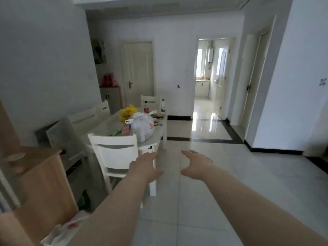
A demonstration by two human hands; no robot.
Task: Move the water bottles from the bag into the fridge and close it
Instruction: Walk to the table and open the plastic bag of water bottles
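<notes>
A full white plastic bag with tied handles stands on the white dining table, near its right edge. Its contents are hidden. Behind it lies a yellow bag. Two bottles stand at the table's far end, one with a red label and one with a green label. My left hand and my right hand are stretched out in front of me over the floor, palms facing each other, fingers relaxed and holding nothing. Both are well short of the table. No fridge is in view.
A white chair stands at the table's near end, just left of my left hand. A wooden cabinet fills the lower left. Pale tiled floor stretches ahead and right toward an open doorway. More chairs line the table's left side.
</notes>
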